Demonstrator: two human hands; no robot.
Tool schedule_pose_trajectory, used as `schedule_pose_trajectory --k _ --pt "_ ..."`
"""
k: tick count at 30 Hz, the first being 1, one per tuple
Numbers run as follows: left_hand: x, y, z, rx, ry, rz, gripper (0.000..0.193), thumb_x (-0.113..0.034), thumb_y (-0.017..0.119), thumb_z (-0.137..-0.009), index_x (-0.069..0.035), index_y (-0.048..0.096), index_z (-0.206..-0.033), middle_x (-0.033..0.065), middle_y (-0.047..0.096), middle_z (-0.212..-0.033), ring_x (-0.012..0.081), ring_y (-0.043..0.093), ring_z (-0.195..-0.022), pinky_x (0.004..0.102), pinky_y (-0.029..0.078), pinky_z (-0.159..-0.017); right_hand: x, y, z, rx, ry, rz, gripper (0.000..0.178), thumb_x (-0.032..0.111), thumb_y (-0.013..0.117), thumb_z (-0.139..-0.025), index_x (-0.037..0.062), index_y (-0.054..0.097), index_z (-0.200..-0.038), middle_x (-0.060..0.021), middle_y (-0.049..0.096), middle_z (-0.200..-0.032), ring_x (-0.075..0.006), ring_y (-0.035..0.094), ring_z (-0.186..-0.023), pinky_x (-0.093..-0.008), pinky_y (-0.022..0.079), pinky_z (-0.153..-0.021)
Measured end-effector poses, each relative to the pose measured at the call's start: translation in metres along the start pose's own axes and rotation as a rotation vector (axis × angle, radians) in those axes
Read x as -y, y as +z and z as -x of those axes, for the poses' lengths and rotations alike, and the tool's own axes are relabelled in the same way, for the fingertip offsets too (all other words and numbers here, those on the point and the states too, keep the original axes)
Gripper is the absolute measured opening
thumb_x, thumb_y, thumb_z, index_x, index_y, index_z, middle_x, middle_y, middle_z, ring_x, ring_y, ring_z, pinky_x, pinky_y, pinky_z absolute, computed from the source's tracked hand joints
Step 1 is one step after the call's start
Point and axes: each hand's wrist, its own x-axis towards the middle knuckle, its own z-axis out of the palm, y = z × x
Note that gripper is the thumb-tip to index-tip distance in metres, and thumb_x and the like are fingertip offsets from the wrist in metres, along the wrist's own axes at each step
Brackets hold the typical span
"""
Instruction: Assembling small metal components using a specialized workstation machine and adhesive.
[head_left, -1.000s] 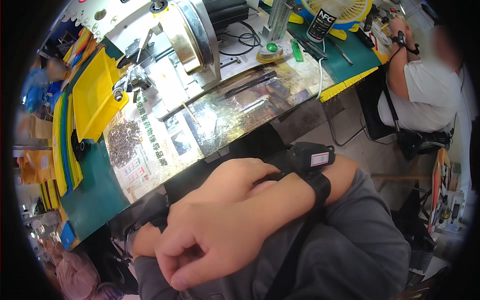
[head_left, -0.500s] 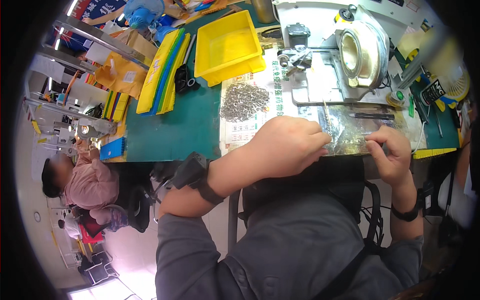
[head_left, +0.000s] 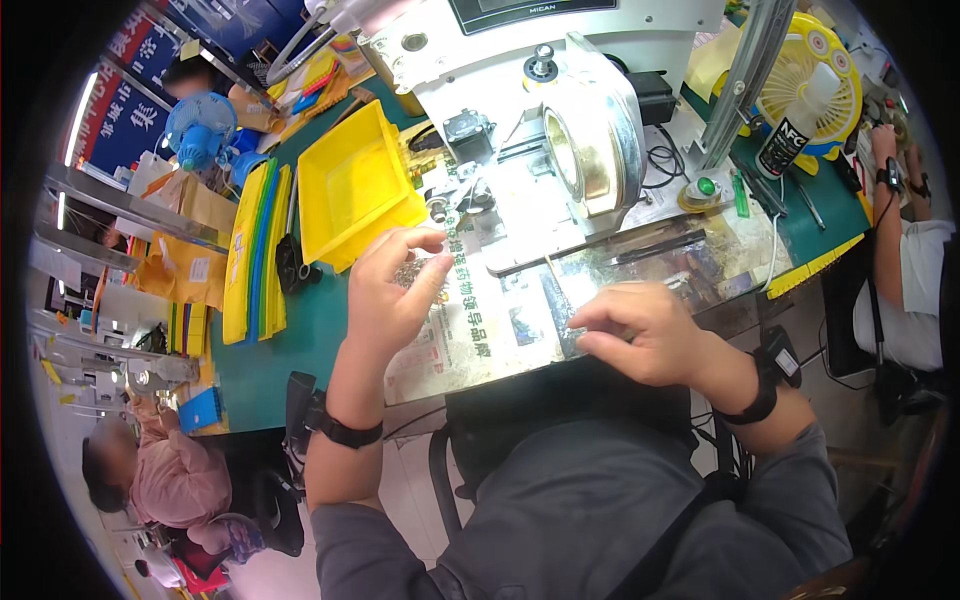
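Observation:
My left hand point(head_left: 392, 290) is raised over the printed sheet point(head_left: 455, 350), beside the pile of small metal pieces point(head_left: 408, 272). Its fingers are bent, with a small gap between thumb and fingertips and nothing visible there. The hand covers most of the pile. Near the front edge of the bench, my right hand point(head_left: 640, 330) has thumb and forefinger brought together in a pinch. Anything between those tips is too small to make out. A dark flat strip point(head_left: 562, 300) lies on the bench just left of its fingertips. Both wrists wear black bands.
A white machine with a round metal reel point(head_left: 590, 150) stands ahead. A yellow bin point(head_left: 350, 190) sits at the left, next to yellow, blue and green folders point(head_left: 258, 260). A bottle point(head_left: 785, 145) and yellow fan point(head_left: 815, 80) are at the right. Other people sit on both sides.
The view has shifted, bringing more of the machine into sight. My left hand has moved away from my right, back toward the metal pile, and turned its fingers upward. My right hand remains near the bench edge.

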Motion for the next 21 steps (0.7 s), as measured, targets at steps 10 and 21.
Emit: schedule_pose_trajectory --k 10,21 --pt "0.047 0.006 0.001 -0.018 -0.229 0.167 0.018 -0.007 0.065 -0.094 0.003 0.069 -0.109 0.0083 0.071 -0.101 0.015 0.066 -0.092 0.0284 0.051 -0.082 -0.017 0.025 -0.04 0.025 -0.041 -0.188 0.016 0.018 0.071 -0.087 0.0043 0.071 -0.096 -0.0104 0.068 -0.076 -0.0245 0.065 -0.067 -0.0369 0.051 -0.064" --pt "0.041 0.008 -0.005 0.038 -0.228 0.218 0.018 -0.01 0.065 -0.097 0.002 0.068 -0.109 0.0054 0.07 -0.102 0.0115 0.063 -0.092 0.027 0.049 -0.083 -0.019 0.019 -0.044 0.075 0.107 -0.241 0.02 0.021 0.07 -0.09 0.0033 0.073 -0.099 -0.0112 0.072 -0.081 -0.0219 0.068 -0.07 -0.0339 0.053 -0.066"
